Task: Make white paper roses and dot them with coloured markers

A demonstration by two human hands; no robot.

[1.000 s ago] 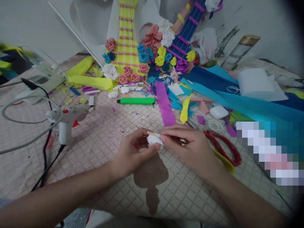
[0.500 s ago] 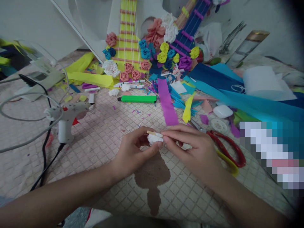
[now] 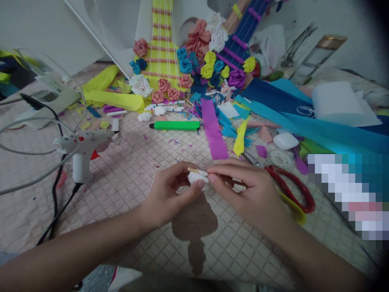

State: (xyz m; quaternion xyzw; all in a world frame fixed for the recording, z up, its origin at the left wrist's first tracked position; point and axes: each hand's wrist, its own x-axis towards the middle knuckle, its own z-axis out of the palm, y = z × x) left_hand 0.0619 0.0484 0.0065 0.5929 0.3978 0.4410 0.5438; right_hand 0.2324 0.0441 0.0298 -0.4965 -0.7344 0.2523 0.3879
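Between my hands is a small white paper flower (image 3: 197, 177), crumpled and rounded, with a short tan strip (image 3: 193, 170) along its upper edge. My left hand (image 3: 173, 188) pinches it from the left, the thumb in front and the fingers curled behind. The fingertips of my right hand (image 3: 243, 182) close on its right edge. Part of the flower is hidden by my fingers. Just past my right hand lie scissors (image 3: 288, 188) with red and yellow handles.
A white glue gun (image 3: 83, 156) with cables rests at left. Beyond my hands are a green marker (image 3: 176, 125), a purple paper strip (image 3: 214, 129) and paper scraps. Two decorated guitar shapes, one yellow (image 3: 162, 48) and one blue (image 3: 243, 44), stand at the back. A white roll (image 3: 334, 103) is at right.
My hands stay in nearly the same place around the white paper flower. The view has shifted slightly, and my right fingers have moved a little at its edge.
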